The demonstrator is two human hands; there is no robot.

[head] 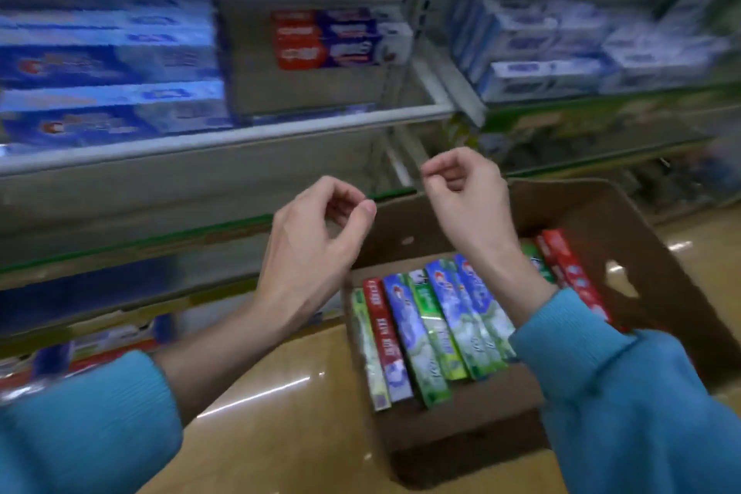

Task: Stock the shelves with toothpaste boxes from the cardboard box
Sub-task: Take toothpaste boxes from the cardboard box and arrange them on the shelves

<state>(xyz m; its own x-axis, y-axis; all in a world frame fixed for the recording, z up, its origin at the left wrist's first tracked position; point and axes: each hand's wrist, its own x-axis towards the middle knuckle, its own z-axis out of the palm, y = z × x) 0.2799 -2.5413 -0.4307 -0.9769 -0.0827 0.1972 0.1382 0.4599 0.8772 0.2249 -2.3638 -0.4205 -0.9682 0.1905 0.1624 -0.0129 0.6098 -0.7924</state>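
Observation:
A brown cardboard box (625, 253) sits on the floor at lower right. Inside it lie several toothpaste boxes (425, 333) side by side, green, blue and red, with more red ones (569, 273) at the far right. My left hand (316, 249) hovers above the box's left edge, fingers loosely curled, holding nothing. My right hand (469, 192) hangs over the box's back wall, fingers also loosely curled and empty. On the shelf (248, 132) ahead, blue toothpaste boxes (108, 100) are stacked at left and a red-and-blue stack (337, 38) stands farther back.
A second shelf unit at right holds white-and-blue boxes (561, 48). Lower shelves at left carry more blurred packs (100, 341). The glossy tan floor (280, 433) spreads around the cardboard box. The upper part of the view is motion-blurred.

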